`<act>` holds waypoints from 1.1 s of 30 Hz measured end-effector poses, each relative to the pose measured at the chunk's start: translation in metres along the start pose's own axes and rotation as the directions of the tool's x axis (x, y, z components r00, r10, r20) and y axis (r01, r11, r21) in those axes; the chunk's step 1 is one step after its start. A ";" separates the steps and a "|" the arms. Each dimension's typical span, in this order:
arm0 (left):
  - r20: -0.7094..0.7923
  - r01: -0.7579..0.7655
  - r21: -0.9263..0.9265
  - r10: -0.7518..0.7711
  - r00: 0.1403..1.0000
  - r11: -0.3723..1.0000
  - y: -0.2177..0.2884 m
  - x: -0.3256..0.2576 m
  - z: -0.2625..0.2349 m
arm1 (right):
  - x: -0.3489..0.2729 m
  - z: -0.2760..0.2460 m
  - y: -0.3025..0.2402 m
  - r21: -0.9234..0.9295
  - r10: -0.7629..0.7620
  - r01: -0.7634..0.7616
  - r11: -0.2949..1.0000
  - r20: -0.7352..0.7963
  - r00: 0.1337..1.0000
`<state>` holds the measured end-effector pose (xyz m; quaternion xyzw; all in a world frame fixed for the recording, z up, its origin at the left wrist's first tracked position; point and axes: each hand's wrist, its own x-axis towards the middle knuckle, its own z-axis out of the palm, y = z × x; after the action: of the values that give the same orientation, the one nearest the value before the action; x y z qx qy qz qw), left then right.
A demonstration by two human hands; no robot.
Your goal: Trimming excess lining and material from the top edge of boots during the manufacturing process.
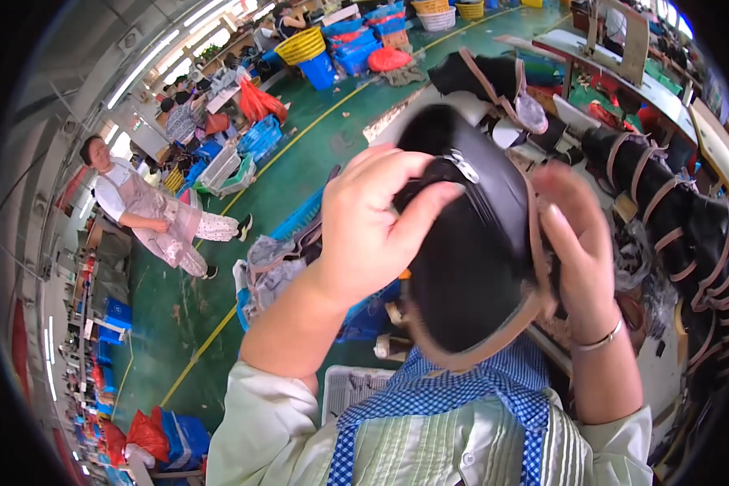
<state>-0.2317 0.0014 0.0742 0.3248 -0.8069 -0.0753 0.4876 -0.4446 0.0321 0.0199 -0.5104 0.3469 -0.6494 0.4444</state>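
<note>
The left hand [381,215] pinches the black upper [458,279], raised near, mid-scene; the blurred right hand [577,243] curls at its right side, contact unclear. Tan edging [454,357] seems done; what remains, I cannot tell.

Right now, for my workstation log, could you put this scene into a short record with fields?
Left hand: pinching the upper part of a glossy black, leather-like piece with tan edging
Right hand: blurred, fingers at the piece's right edge; grip unclear
Piece: raised in front of the wearer's chest
Right side: row of black, tan-banded pieces
Left side: standing person in a pale pink apron
Floor: green with yellow lines
</note>
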 end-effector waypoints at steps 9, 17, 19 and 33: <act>-0.193 0.108 -0.119 -0.130 0.973 0.987 -0.039 -0.009 0.033 | 0.011 -0.016 0.024 0.428 0.380 -0.437 0.791 0.216 0.899; 0.063 0.338 -0.401 -0.342 0.937 0.852 -0.040 -0.028 0.027 | 0.011 -0.035 0.034 0.376 0.292 -0.301 0.876 0.083 0.953; 0.140 0.276 -0.303 -0.244 0.960 0.912 -0.034 -0.027 0.016 | 0.011 -0.041 0.031 0.349 0.309 -0.311 0.884 0.062 0.949; 0.902 0.807 -0.280 -0.144 0.406 0.519 -0.045 0.012 0.054 | 0.017 -0.054 0.011 -0.128 0.304 -0.279 0.952 0.254 0.918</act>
<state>-0.2602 -0.0511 0.0355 0.2839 -0.6906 -0.6567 0.1058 -0.4962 0.0120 0.0035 -0.5560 0.3837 -0.4841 0.5561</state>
